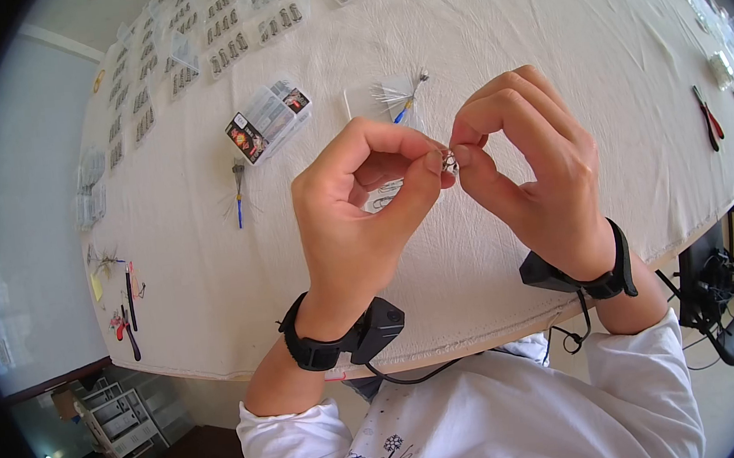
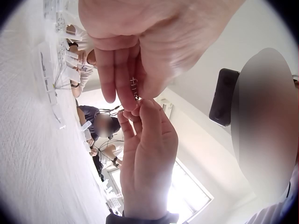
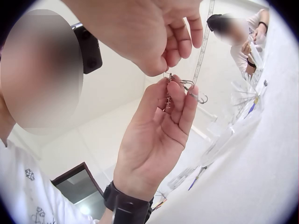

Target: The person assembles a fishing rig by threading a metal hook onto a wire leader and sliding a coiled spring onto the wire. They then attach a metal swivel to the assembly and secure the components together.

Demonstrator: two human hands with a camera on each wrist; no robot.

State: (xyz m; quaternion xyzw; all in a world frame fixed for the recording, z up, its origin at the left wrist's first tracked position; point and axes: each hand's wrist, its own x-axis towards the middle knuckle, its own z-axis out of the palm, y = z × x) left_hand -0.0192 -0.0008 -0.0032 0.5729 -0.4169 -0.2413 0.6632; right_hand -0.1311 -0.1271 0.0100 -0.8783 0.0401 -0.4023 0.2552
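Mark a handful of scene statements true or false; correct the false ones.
1. Left grip and right grip meet at a small metal fishhook rig. True.
2. The labelled plastic box lies right of both hands. False: it lies to their left.
3. Both wrists wear black straps. True.
4. The red-and-black pliers at far right are being held. False: they lie on the tablecloth.
5. A blue-ended wire bundle lies near the box. True.
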